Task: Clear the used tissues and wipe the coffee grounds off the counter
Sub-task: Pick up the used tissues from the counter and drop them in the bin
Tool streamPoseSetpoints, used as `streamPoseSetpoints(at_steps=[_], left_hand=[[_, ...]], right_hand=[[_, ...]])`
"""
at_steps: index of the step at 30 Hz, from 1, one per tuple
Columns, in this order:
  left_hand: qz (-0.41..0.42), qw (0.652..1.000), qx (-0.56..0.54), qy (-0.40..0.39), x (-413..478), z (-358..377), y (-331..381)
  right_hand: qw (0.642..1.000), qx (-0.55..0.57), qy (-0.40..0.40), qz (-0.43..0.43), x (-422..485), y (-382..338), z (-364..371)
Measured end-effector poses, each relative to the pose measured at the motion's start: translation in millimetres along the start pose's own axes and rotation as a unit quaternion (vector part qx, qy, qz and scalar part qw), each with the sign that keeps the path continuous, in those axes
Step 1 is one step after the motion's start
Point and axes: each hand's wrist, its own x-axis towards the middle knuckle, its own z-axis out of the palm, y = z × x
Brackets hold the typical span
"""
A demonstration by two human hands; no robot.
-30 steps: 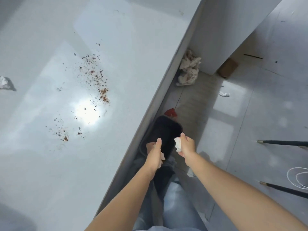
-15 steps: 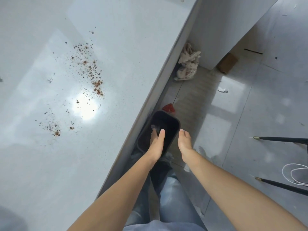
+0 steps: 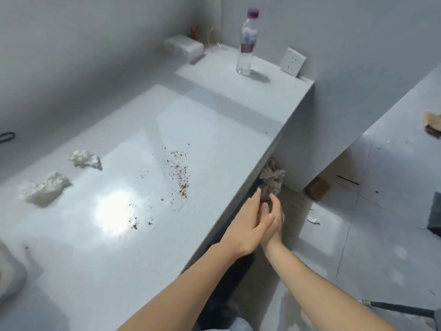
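Two crumpled white tissues lie on the pale counter (image 3: 214, 120) at the left: one nearer tissue (image 3: 44, 188) and one farther tissue (image 3: 84, 159). Brown coffee grounds (image 3: 182, 175) are scattered across the counter's middle, with a smaller patch (image 3: 134, 225) closer to me. My left hand (image 3: 248, 225) and my right hand (image 3: 273, 218) are pressed palm to palm just off the counter's right edge, fingers straight, nothing held in either. The black bin seen earlier is hidden below my arms.
A water bottle (image 3: 247, 44), a white tissue box (image 3: 183, 47) and a wall socket (image 3: 293, 62) stand at the counter's far end. A crumpled brown rag (image 3: 272, 177) and a tissue scrap (image 3: 313, 220) lie on the floor. A white object (image 3: 9, 273) sits at the counter's near left.
Both hands let go of the tissues over the black bin, then rose and came together. My view lifted from the floor to the counter, bringing two more tissues into sight.
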Motion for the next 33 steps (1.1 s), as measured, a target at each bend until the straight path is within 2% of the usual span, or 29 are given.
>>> streamPoseSetpoints(at_steps=[3, 5, 8, 13, 18, 21, 24, 28, 33], left_hand=[[0.026, 0.994, 0.044, 0.095, -5, -47, 18], [0.029, 0.986, 0.06, 0.152, -13, -82, 26], [0.013, 0.968, 0.08, 0.238, -28, -131, 27], [-0.053, 0.926, 0.118, 0.356, -68, -212, -3], [-0.172, 0.877, 0.129, 0.43, -110, -275, -54], [-0.252, 0.849, 0.146, 0.44, -130, -297, -84], [-0.277, 0.826, 0.249, 0.423, -143, -309, -106], [-0.271, 0.832, 0.346, 0.339, -136, -316, -117], [-0.344, 0.829, 0.33, 0.291, -134, -324, -142]], right_hand=[[0.97, -0.159, -0.002, -0.186, -5, -53, 25], [0.944, -0.207, -0.015, -0.255, -12, -81, 51], [0.899, -0.268, -0.095, -0.333, -25, -116, 97], [0.836, -0.324, -0.218, -0.385, -51, -139, 185], [0.774, -0.359, -0.331, -0.404, -81, -133, 257], [0.744, -0.385, -0.373, -0.399, -93, -122, 292], [0.715, -0.42, -0.398, -0.393, -96, -108, 320], [0.699, -0.479, -0.392, -0.359, -85, -91, 346], [0.633, -0.508, -0.427, -0.399, -76, -84, 374]])
